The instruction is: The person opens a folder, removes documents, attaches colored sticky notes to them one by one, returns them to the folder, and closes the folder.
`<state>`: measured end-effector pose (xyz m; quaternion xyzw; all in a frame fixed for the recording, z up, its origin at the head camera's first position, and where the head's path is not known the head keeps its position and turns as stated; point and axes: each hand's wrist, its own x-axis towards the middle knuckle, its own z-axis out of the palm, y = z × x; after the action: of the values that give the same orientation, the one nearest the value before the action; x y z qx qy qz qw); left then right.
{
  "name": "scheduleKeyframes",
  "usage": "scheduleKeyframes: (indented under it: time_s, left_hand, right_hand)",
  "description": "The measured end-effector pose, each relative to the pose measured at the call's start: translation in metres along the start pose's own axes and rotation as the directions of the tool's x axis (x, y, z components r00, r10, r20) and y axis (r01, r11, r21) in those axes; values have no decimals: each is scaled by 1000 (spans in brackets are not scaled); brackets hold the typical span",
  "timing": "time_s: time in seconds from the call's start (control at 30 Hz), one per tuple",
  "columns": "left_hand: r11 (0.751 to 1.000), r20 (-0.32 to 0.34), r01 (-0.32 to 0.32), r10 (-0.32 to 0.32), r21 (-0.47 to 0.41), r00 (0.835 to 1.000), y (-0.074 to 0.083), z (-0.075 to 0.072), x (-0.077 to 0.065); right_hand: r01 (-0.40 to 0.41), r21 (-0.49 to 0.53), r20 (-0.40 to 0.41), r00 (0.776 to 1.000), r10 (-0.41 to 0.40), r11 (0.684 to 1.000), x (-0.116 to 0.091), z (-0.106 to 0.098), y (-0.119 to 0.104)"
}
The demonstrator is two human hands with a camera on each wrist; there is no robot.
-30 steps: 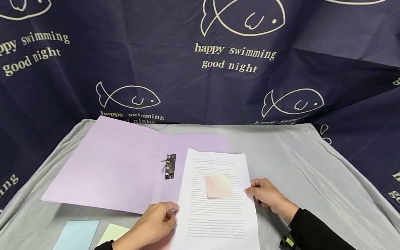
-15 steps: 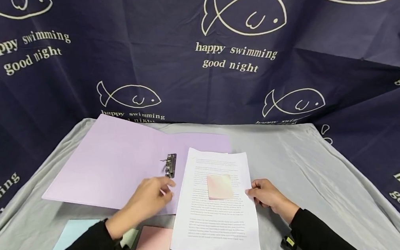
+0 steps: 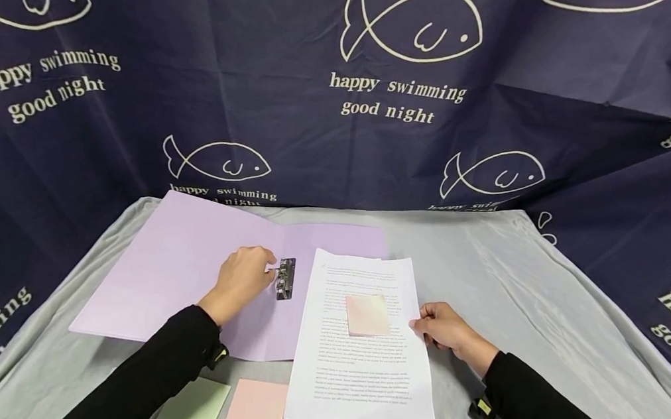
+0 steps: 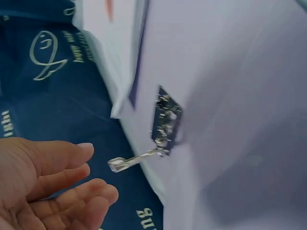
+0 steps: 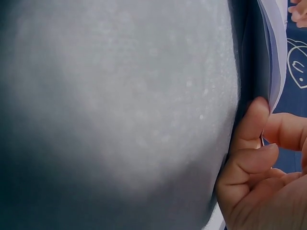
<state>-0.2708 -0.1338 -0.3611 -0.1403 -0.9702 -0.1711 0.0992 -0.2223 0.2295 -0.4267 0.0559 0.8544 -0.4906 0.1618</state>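
Note:
A purple folder [image 3: 155, 265] lies spread, with a metal clip [image 3: 285, 279] on its inner face. My left hand [image 3: 244, 274] hovers just left of that clip, holding nothing. In the left wrist view, the fingers of my left hand [image 4: 57, 184] are loosely bent, apart from the clip's raised lever [image 4: 132, 162]. Thumb and fingers of my right hand [image 3: 450, 329] pinch the right edge of a stack of printed paper [image 3: 362, 380], partly over the folder's right side. On the top sheet sits a pale pink sticky-note pad [image 3: 369, 315].
A green note pad [image 3: 192, 415] and a pink note pad [image 3: 254, 413] lie at the front, left of the paper. Grey cloth [image 3: 471, 257] covers the table. A dark blue fish-print curtain [image 3: 302, 106] hangs behind and at the sides.
My left hand has left the paper's left edge and moved up and away to the clip. Its sleeve now covers the blue note pad. The right hand keeps its pinch on the paper.

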Motion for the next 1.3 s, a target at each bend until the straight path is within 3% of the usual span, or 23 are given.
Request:
scheduleKeyframes:
  time_s: [0.23, 0.57, 0.83, 1.07, 1.3]
  left_hand:
    - [996, -7, -35, 36, 83, 999, -6, 17, 9]
    - [997, -39, -42, 45, 69, 998, -9, 21, 15]
    - [994, -81, -10, 18, 106, 997, -9, 23, 36]
    - [987, -96, -3, 19, 160, 995, -14, 33, 53]
    - [985, -103, 15, 3, 174, 995, -15, 38, 63]
  right_hand:
    - [-9, -11, 5, 1000, 9, 1000, 0, 0, 1]
    - [1, -4, 21, 1000, -1, 1000, 0, -1, 0]
    - [8, 0, 27, 1000, -8, 1000, 1, -2, 1]
    - [4, -10, 25, 1000, -4, 1000, 0, -1, 2]
    - [6, -15, 10, 1000, -6, 1000, 1, 0, 1]
